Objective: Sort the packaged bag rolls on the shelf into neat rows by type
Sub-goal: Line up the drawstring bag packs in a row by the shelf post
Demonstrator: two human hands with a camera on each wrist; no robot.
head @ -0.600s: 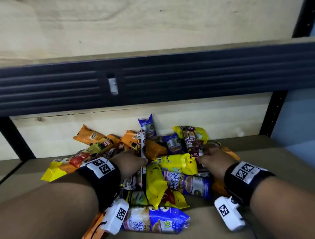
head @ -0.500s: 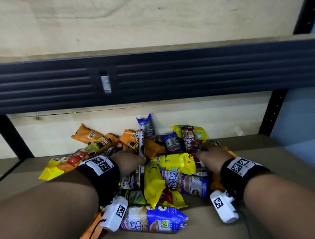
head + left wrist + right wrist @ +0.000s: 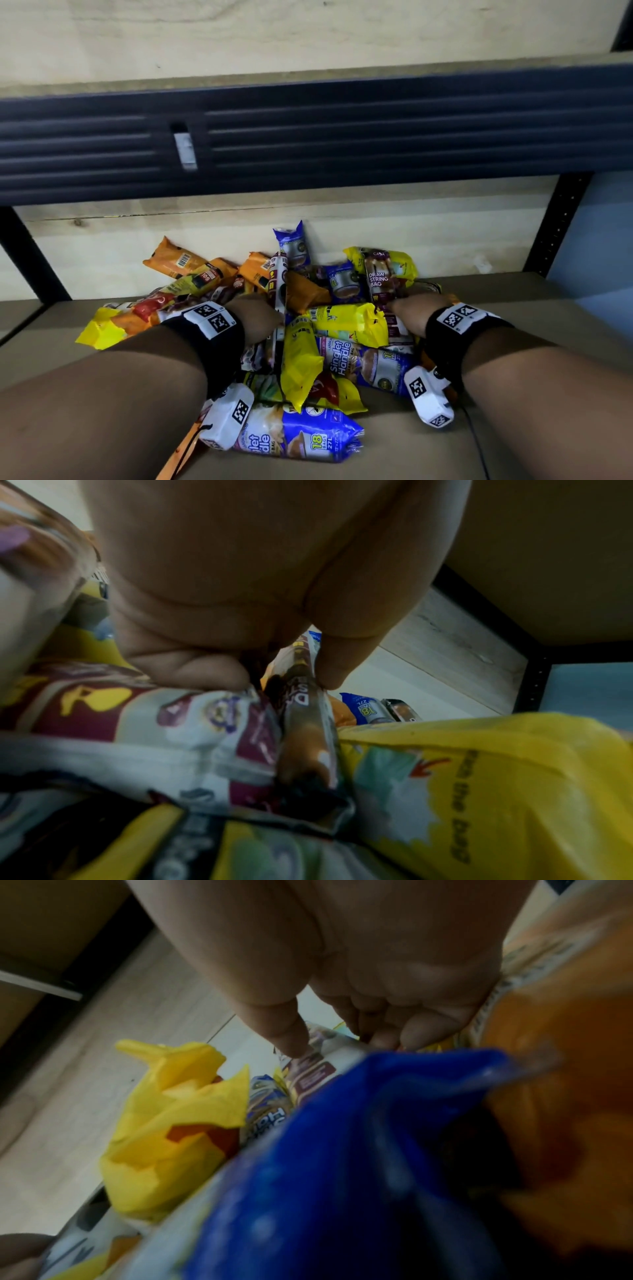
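Both hands deep in the jumbled heap of glossy bag-roll packets (image 3: 308,329) on the brown shelf (image 3: 513,342), my left hand (image 3: 255,318) pinching a slim maroon-white packet (image 3: 279,291), right hand (image 3: 412,313) curling onto a white-maroon one (image 3: 318,1066); sorting's barely begun, next I lift cleanly.

Both arms are bare. Each wrist wears a wide black band (image 3: 219,346) with a white tag of black squares on top. A small white camera box (image 3: 228,416) hangs under each band, and the right wrist's box (image 3: 428,397) has a thin black cable.
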